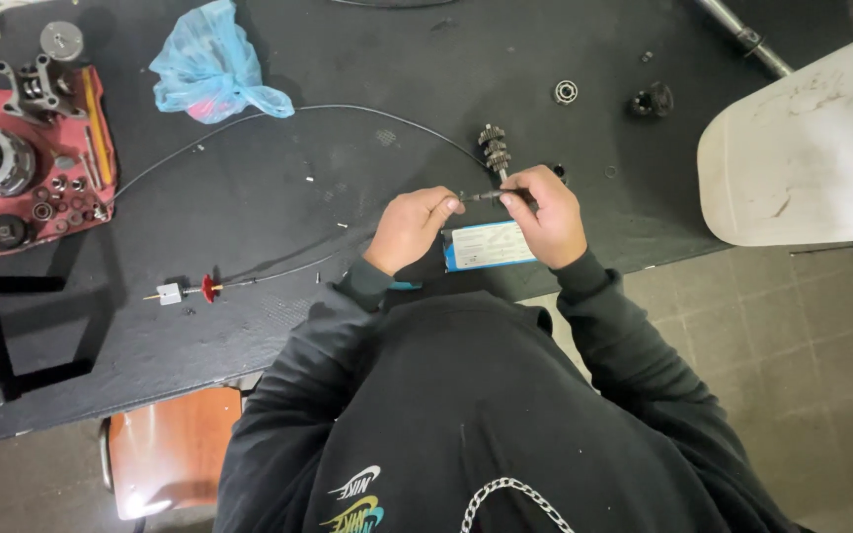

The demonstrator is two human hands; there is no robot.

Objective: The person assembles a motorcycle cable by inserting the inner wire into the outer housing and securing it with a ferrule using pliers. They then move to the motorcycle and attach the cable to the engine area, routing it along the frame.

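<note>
Pinching the metal end fitting (481, 195) of a black cable (278, 114), left hand (409, 227) and right hand (545, 212) meet near the desk's (249, 326) front edge; the fitting looks not yet attached, gear shaft (494, 148) untouched.

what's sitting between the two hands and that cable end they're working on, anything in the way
Nothing visible. The left hand and right hand both already pinch the cable end between their fingertips. The blue-and-white box lies below it between the wrists, and the gear shaft stands just beyond.
</note>
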